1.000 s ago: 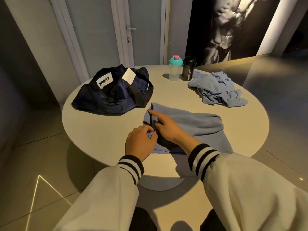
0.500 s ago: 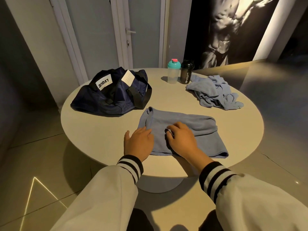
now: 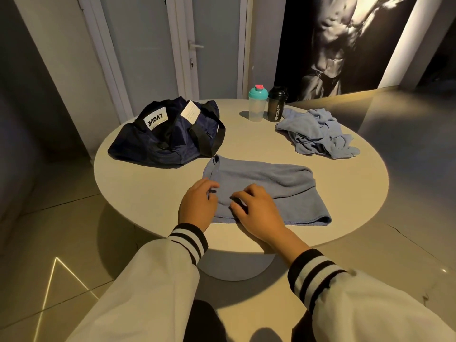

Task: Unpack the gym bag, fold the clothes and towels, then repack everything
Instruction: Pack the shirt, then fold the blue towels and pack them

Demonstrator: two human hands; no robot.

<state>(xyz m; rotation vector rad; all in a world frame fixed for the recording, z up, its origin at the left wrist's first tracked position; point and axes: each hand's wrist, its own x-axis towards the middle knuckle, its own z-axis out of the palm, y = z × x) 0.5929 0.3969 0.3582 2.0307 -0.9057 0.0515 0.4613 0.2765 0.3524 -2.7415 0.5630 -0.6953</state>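
Observation:
A light-blue towel (image 3: 276,186) lies partly folded on the near half of the round table (image 3: 153,191). My left hand (image 3: 197,206) rests on its near-left corner with the fingers loosely bent. Just to the right, my right hand (image 3: 256,208) lies on the towel with fingers spread and bent, fingertips pressing the cloth. A navy gym bag (image 3: 167,137) with a white label sits slumped at the far left of the table. A crumpled light-blue cloth (image 3: 315,134) is heaped at the far right.
Two shaker bottles stand at the table's back edge: a clear one with a teal lid (image 3: 257,103) and a black one (image 3: 276,103). A door with a handle (image 3: 195,46) is behind the table. Tiled floor surrounds the table.
My hands let go of the towel's far-left corner and came down toward me onto its near part. The towel now lies flatter, folded in half.

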